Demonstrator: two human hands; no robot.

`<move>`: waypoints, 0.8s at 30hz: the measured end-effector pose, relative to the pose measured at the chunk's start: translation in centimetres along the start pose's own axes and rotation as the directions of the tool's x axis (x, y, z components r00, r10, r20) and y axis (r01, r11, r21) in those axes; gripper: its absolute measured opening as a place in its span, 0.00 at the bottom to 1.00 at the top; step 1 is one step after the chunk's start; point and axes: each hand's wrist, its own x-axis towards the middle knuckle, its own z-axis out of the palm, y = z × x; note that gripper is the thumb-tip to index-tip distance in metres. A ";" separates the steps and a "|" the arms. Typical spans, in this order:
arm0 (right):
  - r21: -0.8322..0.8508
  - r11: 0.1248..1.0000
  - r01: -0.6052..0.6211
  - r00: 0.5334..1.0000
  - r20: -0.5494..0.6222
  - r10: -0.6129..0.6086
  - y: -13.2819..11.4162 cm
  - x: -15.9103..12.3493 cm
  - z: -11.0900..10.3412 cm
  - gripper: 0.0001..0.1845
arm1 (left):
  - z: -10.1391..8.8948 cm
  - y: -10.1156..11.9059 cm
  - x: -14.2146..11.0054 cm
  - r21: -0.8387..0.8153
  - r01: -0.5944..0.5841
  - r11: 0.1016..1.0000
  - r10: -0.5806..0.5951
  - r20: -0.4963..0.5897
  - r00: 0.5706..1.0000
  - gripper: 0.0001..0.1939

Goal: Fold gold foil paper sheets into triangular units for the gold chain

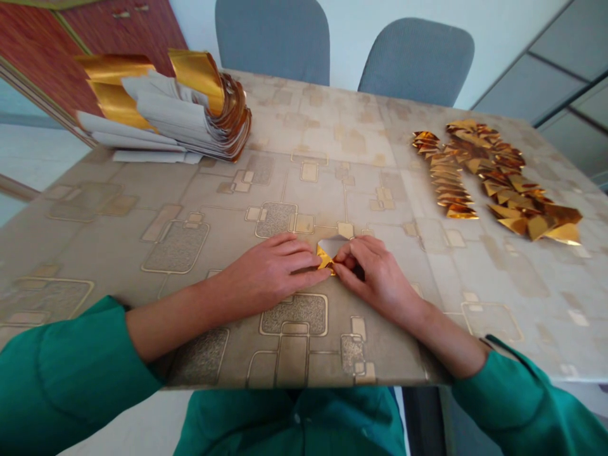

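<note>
A small sheet of gold foil paper (pixel 325 254), partly folded, lies on the table in front of me. Its pale inner side shows at the top, and gold shows along the folded lower left. My left hand (pixel 280 269) rests low over the table, with its thumb and fingertips holding the paper's left and lower edge. From the other side, my right hand (pixel 375 269) pinches the paper's right edge between thumb and bent fingers. Part of the sheet is hidden behind the right fingers.
At the back left stands a thick stack of gold-and-white paper sheets (pixel 175 117). Folded gold foil pieces (pixel 503 171) lie in rows at the right. The patterned tablecloth (pixel 308 202) covers the table. Two grey chairs (pixel 273 38) stand behind its far edge.
</note>
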 end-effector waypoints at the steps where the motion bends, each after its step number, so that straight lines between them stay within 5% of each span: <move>1: 0.001 1.000 -0.002 1.000 -0.004 0.002 0.0 0.0 0.0 0.06 | 0.0 0.0 0.0 0.009 -0.005 1.000 0.005 0.001 1.000 0.15; 24: -0.138 0.990 -0.032 0.999 -0.004 0.032 -0.1 -0.4 0.8 0.06 | 0.3 0.6 -0.1 0.087 0.022 0.996 -0.028 0.076 0.997 0.15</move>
